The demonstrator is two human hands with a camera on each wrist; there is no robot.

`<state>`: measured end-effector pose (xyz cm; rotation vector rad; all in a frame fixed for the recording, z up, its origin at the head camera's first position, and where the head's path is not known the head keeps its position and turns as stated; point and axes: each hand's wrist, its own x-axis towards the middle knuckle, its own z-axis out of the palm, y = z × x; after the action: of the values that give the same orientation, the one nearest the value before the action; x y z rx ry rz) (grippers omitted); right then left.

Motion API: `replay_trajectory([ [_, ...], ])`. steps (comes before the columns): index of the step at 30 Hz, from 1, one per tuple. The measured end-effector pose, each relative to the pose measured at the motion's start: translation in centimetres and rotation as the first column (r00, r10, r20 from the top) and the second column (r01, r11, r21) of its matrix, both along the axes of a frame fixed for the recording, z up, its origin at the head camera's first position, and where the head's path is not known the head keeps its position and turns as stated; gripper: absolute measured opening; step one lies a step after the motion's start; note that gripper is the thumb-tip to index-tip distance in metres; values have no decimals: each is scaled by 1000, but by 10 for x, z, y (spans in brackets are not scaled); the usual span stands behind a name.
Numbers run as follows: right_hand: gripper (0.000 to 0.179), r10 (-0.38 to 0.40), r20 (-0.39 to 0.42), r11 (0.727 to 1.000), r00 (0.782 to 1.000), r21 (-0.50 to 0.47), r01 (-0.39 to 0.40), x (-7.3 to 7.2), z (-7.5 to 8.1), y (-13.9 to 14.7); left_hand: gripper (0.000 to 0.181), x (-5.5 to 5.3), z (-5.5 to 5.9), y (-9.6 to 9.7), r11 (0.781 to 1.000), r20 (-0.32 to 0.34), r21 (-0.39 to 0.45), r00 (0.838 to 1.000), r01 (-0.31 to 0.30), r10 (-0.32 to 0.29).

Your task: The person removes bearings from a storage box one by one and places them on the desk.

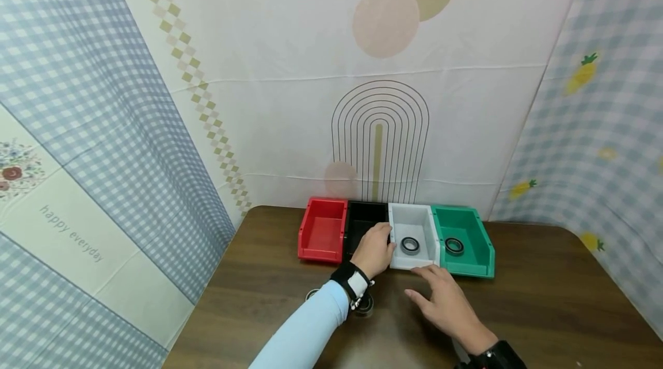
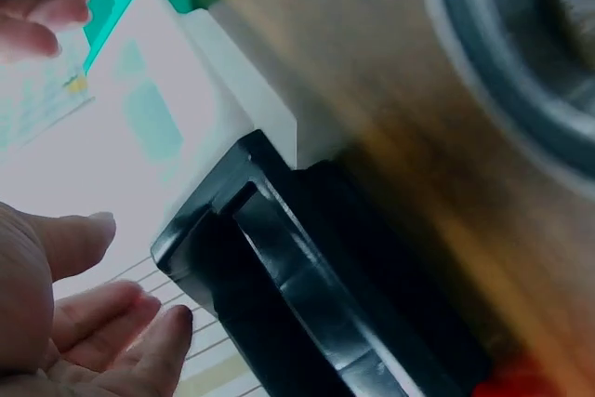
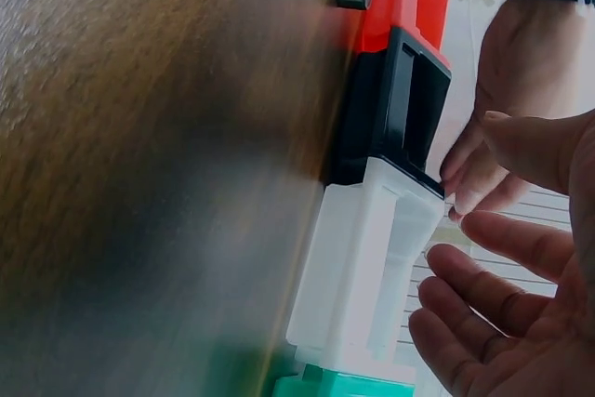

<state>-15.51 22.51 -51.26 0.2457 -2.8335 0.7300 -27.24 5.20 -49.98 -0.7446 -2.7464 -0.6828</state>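
Observation:
My left hand reaches over the black bin, its fingertips close to the white bin's left wall. In the left wrist view, the thumb and bent fingers stand apart with nothing between them. My right hand is in front of the white bin, palm down, fingers loosely spread and index fingertip near the front rim. One ring-shaped bearing lies inside the white bin. Another bearing lies in the green bin.
The red bin ends the row at the left. Another bearing is on the wooden table, partly behind my left wrist; a ring's edge shows beside that sleeve. A cloth wall hangs directly behind the bins.

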Motion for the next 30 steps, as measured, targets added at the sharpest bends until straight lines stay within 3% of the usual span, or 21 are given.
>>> replay_trajectory([
  [7,44,13,-31,1000,999,4,-13,-3,0,0,42,-12,-2,12,996,-21,-87,999,-30,28],
  [13,44,12,2,1000,1000,1,-12,-4,0,-1,41,-16,-8,16,991,-34,-121,998,-50,46],
  [18,45,15,21,1000,1000,2,-15,-4,0,-3,33,-20,-6,17,987,-48,-147,997,-62,55],
  [24,46,13,37,1000,999,6,-13,-1,-2,0,29,-18,0,17,983,-21,-170,997,-72,69],
  [30,48,-4,51,1000,999,8,3,2,-6,3,21,-14,1,19,983,-48,-171,997,-66,58],
])
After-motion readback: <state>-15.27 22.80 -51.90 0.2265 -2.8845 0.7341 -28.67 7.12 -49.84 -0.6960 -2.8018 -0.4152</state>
